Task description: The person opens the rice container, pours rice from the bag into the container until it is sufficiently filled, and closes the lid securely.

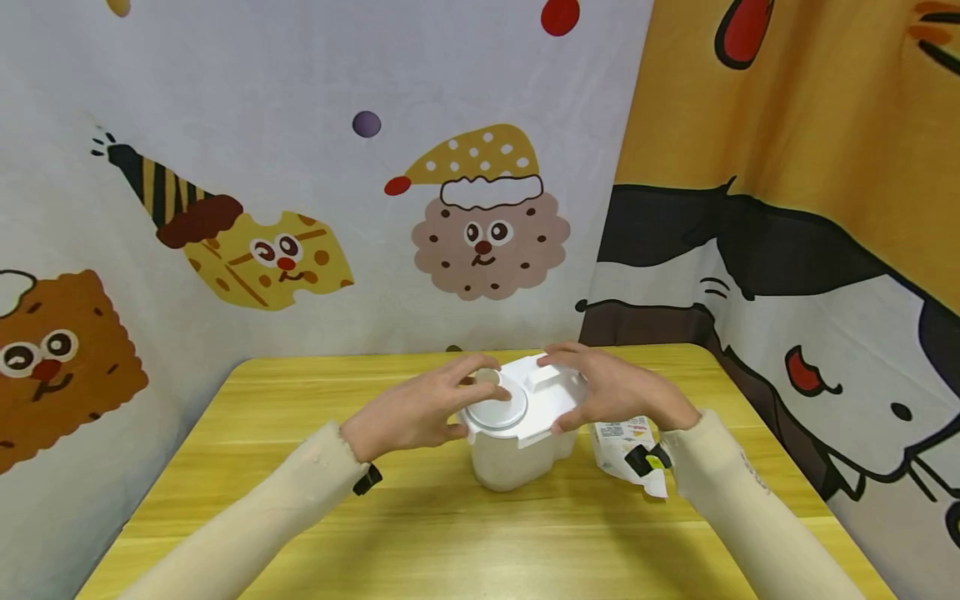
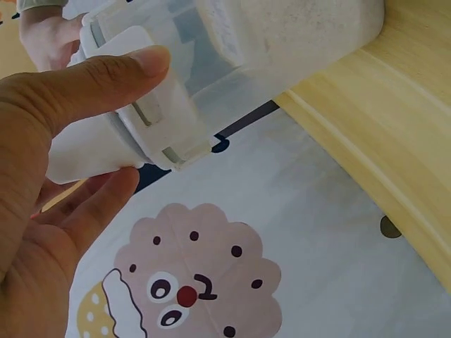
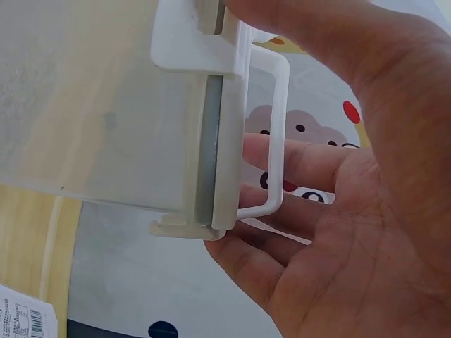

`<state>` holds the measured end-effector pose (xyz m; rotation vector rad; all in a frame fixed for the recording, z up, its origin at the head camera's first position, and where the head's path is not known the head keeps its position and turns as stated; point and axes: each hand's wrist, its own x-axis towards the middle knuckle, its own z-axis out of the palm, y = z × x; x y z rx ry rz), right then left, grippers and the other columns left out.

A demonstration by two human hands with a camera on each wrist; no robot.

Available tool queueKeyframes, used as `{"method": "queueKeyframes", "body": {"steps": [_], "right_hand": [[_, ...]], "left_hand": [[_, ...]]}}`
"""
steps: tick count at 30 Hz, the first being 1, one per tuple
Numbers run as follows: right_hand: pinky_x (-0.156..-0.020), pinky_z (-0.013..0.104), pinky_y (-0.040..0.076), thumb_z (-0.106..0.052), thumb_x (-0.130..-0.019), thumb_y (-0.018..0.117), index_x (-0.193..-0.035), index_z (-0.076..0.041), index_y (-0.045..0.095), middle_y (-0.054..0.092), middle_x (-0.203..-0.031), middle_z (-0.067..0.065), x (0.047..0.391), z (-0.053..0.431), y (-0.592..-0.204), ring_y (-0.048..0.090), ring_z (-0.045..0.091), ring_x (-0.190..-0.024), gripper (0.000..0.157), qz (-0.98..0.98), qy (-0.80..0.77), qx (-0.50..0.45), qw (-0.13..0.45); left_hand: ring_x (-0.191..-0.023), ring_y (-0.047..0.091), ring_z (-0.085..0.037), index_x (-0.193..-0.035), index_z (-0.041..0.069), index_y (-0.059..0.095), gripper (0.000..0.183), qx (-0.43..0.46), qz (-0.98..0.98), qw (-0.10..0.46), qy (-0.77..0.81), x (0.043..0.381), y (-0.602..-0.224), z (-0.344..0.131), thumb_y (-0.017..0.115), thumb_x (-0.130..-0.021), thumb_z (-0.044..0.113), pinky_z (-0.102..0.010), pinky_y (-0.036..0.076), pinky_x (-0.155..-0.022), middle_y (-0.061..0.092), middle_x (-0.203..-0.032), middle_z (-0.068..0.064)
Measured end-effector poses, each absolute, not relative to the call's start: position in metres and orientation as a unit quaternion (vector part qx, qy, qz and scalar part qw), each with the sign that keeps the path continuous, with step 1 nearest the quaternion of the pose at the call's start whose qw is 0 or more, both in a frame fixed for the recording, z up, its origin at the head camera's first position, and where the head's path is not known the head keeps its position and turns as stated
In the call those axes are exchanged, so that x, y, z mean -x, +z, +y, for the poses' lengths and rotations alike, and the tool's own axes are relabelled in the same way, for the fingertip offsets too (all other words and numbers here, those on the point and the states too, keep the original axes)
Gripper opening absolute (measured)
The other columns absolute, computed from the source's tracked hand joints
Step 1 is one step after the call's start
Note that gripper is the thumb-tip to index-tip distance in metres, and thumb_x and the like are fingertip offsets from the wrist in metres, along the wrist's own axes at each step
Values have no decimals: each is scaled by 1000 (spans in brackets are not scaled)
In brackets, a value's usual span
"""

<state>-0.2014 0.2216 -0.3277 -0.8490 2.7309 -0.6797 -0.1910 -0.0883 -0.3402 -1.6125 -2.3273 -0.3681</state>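
Observation:
A see-through storage container (image 1: 504,464) with whitish contents stands upright on the table under a white lid (image 1: 551,410). The lid carries a round cap (image 1: 492,412) on its left and a raised handle (image 3: 279,134) on its right. My left hand (image 1: 420,410) grips the lid's left end, fingers arched over the cap; its thumb lies along a side latch (image 2: 169,123). From the right, my right hand (image 1: 621,388) spans the lid, thumb at the near edge by another latch (image 3: 187,39) and fingers at the far edge, behind the handle.
A crumpled white printed packet (image 1: 628,442) lies on the wooden table (image 1: 315,500), right of the container and partly behind the right wrist. A cartoon-printed curtain (image 1: 300,125) hangs right behind the table's far edge.

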Motion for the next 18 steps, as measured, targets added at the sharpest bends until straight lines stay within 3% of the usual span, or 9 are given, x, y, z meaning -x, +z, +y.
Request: {"method": "queueKeyframes", "body": {"steps": [8,13,18], "right_hand": [[-109,54,47,-46,-74,91,-146,-14,55,42,-160,16,202,223,-328,50,37,-138,87,923,-234,289,98],[-110,56,46,-47,-75,90,-147,-17,54,40,-161,15,202,225,-329,48,37,-139,86,924,-233,288,100],[-112,57,44,-48,-76,89,-148,-21,53,38,-163,13,200,226,-332,45,37,-143,86,922,-237,290,95]], "left_hand": [[-124,56,-19,-131,23,60,62,561,-797,179,-134,193,-348,-89,87,-77,9,-20,58,-86,50,-145,-12],[-127,56,-19,-134,25,60,64,552,-804,165,-150,193,-350,-90,88,-78,9,-21,58,-88,48,-148,-11],[-130,56,-17,-147,31,50,76,529,-819,138,-172,192,-355,-96,87,-83,16,-24,58,-93,43,-154,-6]]}}
